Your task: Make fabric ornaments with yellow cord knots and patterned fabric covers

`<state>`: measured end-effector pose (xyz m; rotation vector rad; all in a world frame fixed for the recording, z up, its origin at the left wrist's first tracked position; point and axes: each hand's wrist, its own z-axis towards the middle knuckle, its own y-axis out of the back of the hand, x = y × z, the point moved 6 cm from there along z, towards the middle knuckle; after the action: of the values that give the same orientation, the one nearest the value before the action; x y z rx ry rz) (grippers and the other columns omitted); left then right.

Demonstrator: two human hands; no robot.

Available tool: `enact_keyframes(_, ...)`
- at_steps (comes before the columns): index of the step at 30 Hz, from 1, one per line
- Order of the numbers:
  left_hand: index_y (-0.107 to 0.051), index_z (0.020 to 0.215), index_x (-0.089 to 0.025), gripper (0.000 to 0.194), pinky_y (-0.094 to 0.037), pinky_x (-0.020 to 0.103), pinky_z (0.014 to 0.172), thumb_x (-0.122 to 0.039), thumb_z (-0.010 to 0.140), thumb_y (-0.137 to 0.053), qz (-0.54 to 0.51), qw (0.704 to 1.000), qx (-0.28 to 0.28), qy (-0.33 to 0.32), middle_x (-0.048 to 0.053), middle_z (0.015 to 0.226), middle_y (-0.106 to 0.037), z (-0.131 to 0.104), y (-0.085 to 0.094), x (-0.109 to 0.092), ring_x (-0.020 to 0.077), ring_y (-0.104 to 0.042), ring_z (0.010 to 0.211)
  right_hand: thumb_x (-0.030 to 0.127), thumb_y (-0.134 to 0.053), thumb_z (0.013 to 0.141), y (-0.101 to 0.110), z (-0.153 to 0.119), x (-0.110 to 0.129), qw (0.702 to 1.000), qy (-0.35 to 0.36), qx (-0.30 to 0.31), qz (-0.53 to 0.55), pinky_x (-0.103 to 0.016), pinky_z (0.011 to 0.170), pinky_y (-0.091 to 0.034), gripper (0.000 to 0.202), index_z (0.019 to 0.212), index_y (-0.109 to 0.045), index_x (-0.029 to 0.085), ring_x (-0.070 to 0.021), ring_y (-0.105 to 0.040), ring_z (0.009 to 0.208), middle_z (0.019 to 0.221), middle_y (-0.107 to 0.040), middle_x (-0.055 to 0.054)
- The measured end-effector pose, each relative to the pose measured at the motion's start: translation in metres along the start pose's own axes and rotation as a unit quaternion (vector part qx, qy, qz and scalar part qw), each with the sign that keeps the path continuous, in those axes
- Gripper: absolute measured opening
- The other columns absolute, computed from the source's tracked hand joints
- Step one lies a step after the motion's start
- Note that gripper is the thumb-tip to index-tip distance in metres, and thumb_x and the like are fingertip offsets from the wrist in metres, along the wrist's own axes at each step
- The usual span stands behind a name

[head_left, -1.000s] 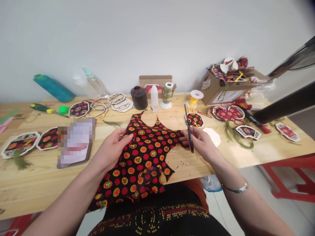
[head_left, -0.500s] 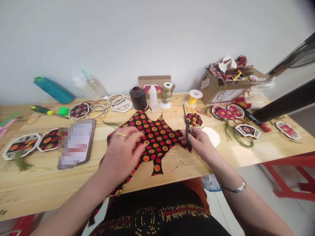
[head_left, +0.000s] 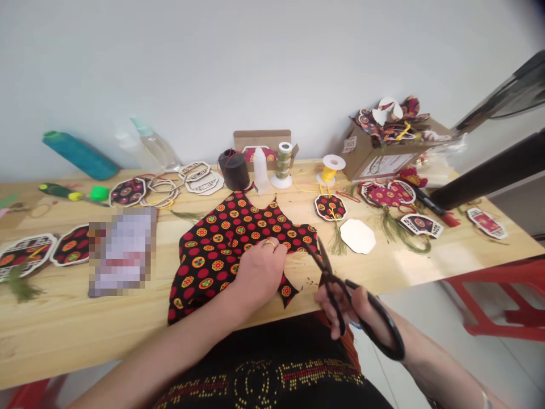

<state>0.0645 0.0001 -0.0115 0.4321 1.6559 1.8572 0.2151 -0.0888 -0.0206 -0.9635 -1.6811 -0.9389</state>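
Black cloth printed with red dots and flower rounds point(head_left: 213, 244) lies on the wooden table in front of me, its edge cut ragged. My left hand point(head_left: 264, 270) is on its right-hand part, fingers curled down and closed on the fabric; the fingertips are partly hidden. Just right of it, near the table's front edge, my right hand point(head_left: 351, 307) holds black-handled scissors point(head_left: 326, 274). Their blades are slightly apart and point up-left, with the tips by the cloth's right end. Beyond lies a white scalloped card point(head_left: 357, 236) beside a fabric-covered ornament point(head_left: 330, 208).
Thread spools point(head_left: 331, 169), a black thread cone point(head_left: 236, 170) and a white squeeze bottle point(head_left: 260, 170) line the back. A cardboard box point(head_left: 374, 153) of ornaments stands at right, near a black pole point(head_left: 489, 170). At left lie a phone point(head_left: 123, 250) and a screwdriver point(head_left: 59, 191).
The scissors have turned from upright beside the cloth to blades apart, with my right hand drawn nearer me. My left hand has moved right and closed on the cloth. The view has shifted slightly.
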Motion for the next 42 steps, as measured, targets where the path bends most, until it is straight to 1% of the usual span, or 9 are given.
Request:
enact_keyframes(4,-0.064,0.084,-0.016,0.019,-0.051,0.033,0.065,-0.021,0.091,-0.048,-0.055,0.997,-0.027,0.054,0.006,0.084,-0.068,0.002,0.004,0.007,0.0207,-0.063,0.076,0.075,-0.018,0.084,-0.016,-0.003,-0.009,0.987,-0.118,0.041,0.102,-0.025,0.052,-0.044,0.073,0.097,-0.058,0.015,-0.0136,-0.058,0.058,0.072,-0.055,-0.004)
enact_keyframes(9,-0.064,0.082,-0.017,0.013,-0.049,0.031,0.064,-0.020,0.088,-0.053,-0.084,0.991,-0.078,0.066,0.004,0.082,-0.068,0.002,0.014,0.009,0.0191,-0.063,0.073,0.079,-0.023,0.080,-0.021,0.010,-0.001,0.985,-0.141,0.008,0.100,-0.023,0.049,-0.041,0.075,0.088,-0.057,0.013,-0.0118,-0.054,0.051,0.063,-0.054,-0.002)
enact_keyframes(15,-0.064,0.079,-0.016,0.017,-0.047,0.031,0.062,-0.020,0.089,-0.050,-0.076,0.990,-0.114,0.029,0.004,0.078,-0.067,0.000,0.020,0.004,0.0188,-0.062,0.068,0.090,-0.021,0.068,-0.033,0.034,0.001,0.960,-0.199,-0.041,0.192,-0.024,0.044,-0.042,0.087,0.082,-0.059,0.012,-0.0108,-0.051,0.044,0.055,-0.052,0.000)
enact_keyframes(20,-0.064,0.078,-0.017,0.018,-0.045,0.032,0.062,-0.021,0.089,-0.050,-0.070,0.990,-0.121,0.013,0.004,0.076,-0.066,-0.003,0.019,0.002,0.0198,-0.061,0.067,0.082,-0.015,0.078,-0.037,0.044,0.004,0.925,-0.264,-0.076,0.261,-0.023,0.044,-0.044,0.082,0.077,-0.058,0.012,-0.0098,-0.050,0.042,0.053,-0.051,0.000)
enact_keyframes(23,-0.063,0.077,-0.018,0.018,-0.044,0.033,0.062,-0.021,0.089,-0.050,-0.068,0.990,-0.126,0.004,0.003,0.075,-0.065,-0.005,0.019,0.001,0.0195,-0.059,0.066,0.078,-0.012,0.081,-0.038,0.045,0.005,0.918,-0.270,-0.087,0.277,-0.023,0.043,-0.043,0.079,0.076,-0.057,0.013,-0.0100,-0.050,0.041,0.050,-0.051,0.001)
enact_keyframes(28,-0.063,0.077,-0.018,0.018,-0.043,0.033,0.060,-0.021,0.089,-0.050,-0.058,0.989,-0.136,-0.002,0.003,0.074,-0.065,-0.006,0.020,0.000,0.0198,-0.058,0.065,0.086,-0.019,0.072,-0.039,0.045,0.004,0.910,-0.263,-0.113,0.301,-0.022,0.039,-0.042,0.078,0.071,-0.051,0.016,-0.0094,-0.047,0.039,0.046,-0.048,0.003)
enact_keyframes(33,-0.063,0.077,-0.017,0.017,-0.043,0.033,0.061,-0.020,0.089,-0.051,-0.052,0.988,-0.142,-0.015,0.004,0.074,-0.066,-0.004,0.021,-0.001,0.0197,-0.058,0.064,0.090,-0.034,0.064,-0.038,0.046,0.005,0.906,-0.252,-0.130,0.314,-0.015,0.034,-0.026,0.072,0.066,-0.043,0.018,-0.0036,-0.031,0.033,0.042,-0.036,0.008)
enact_keyframes(36,-0.064,0.077,-0.017,0.018,-0.043,0.032,0.060,-0.019,0.089,-0.051,-0.047,0.988,-0.146,-0.016,0.004,0.074,-0.066,-0.004,0.022,-0.001,0.0197,-0.057,0.063,0.088,-0.039,0.064,-0.036,0.045,0.002,0.903,-0.262,-0.136,0.312,-0.015,0.034,-0.023,0.069,0.067,-0.041,0.019,-0.0029,-0.029,0.034,0.042,-0.035,0.009)
enact_keyframes(42,-0.063,0.075,-0.017,0.020,-0.042,0.032,0.060,-0.020,0.089,-0.050,-0.063,0.986,-0.154,-0.013,0.004,0.073,-0.066,-0.004,0.022,0.001,0.0191,-0.057,0.063,0.088,-0.024,0.070,-0.036,0.046,0.002,0.889,-0.280,-0.087,0.351,-0.018,0.038,-0.027,0.073,0.065,-0.044,0.018,-0.0050,-0.033,0.036,0.042,-0.037,0.007)
